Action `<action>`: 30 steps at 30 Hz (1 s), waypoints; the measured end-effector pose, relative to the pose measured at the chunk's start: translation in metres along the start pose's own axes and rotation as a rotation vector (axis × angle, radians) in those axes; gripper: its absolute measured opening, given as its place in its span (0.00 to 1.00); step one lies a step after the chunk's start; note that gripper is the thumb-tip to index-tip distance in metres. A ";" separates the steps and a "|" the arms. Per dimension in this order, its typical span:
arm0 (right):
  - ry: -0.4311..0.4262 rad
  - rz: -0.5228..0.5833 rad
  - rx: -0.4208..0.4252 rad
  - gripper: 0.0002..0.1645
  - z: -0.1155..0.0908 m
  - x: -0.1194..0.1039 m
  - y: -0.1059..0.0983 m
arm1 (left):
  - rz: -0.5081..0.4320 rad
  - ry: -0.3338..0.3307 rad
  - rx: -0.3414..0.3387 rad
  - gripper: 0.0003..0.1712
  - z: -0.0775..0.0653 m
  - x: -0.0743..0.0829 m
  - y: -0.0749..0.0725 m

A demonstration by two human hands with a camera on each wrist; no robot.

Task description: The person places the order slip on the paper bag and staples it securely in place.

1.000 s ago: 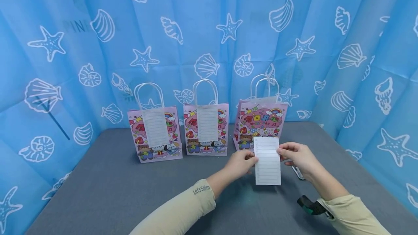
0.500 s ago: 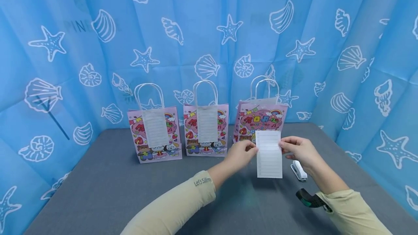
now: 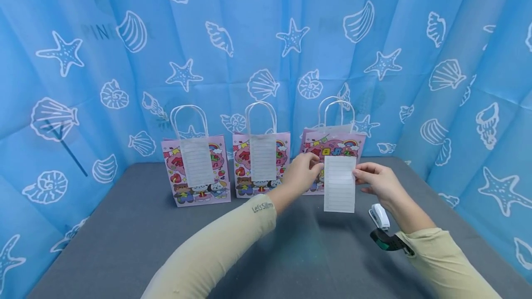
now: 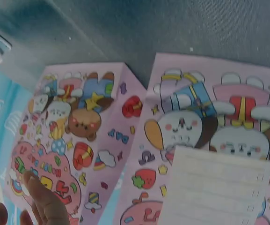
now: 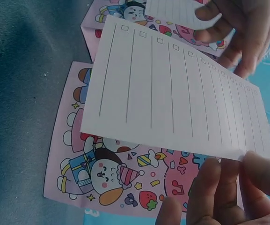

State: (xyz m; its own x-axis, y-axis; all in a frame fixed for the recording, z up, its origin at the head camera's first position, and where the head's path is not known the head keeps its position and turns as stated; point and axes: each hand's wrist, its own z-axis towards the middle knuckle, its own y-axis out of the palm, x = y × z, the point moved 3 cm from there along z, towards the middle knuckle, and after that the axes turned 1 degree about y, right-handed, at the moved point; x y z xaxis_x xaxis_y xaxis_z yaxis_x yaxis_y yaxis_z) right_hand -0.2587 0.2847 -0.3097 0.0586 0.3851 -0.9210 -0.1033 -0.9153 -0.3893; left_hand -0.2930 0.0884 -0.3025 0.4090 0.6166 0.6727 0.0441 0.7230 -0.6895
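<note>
My right hand [image 3: 380, 183] pinches a white lined paper sheet [image 3: 339, 190] by its right edge, between thumb and fingers. The sheet hangs upright in front of the right-hand pink gift bag [image 3: 313, 138], covering part of its cartoon front. At the sheet's left edge is my left hand [image 3: 302, 172]; in the right wrist view that hand [image 5: 247, 33] has its fingers loosely spread, apart from the paper. Its thumb [image 4: 46, 199] and a fingertip show a gap between them in the left wrist view.
Two more pink bags, a left one [image 3: 178, 195] and a middle one [image 3: 245, 188], each carry a lined sheet on the front. A white stapler [image 3: 379, 217] lies on the grey table [image 3: 124, 234] below my right hand. A blue shell-print curtain [image 3: 249, 26] hangs behind.
Both hands have moved forward and up with the sheet, toward the right-hand bag. The left hand has let go of the sheet's left edge. The stapler has come into fuller view.
</note>
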 end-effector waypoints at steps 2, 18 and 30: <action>0.004 0.012 0.003 0.19 0.003 -0.001 0.001 | 0.021 0.002 0.034 0.17 0.003 0.003 -0.003; 0.044 0.101 0.070 0.08 0.029 -0.013 0.001 | 0.109 -0.031 0.115 0.40 0.049 0.020 -0.011; 0.086 0.115 0.112 0.05 0.046 -0.017 -0.002 | 0.282 -0.101 0.071 0.40 0.077 0.030 -0.008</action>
State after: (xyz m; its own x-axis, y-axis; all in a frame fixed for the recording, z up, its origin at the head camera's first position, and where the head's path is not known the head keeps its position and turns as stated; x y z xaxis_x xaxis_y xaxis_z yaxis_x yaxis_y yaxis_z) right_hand -0.3054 0.2858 -0.2939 0.1237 0.2625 -0.9570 -0.2237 -0.9322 -0.2846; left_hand -0.3509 0.1251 -0.2563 0.3035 0.8212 0.4833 -0.1231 0.5368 -0.8347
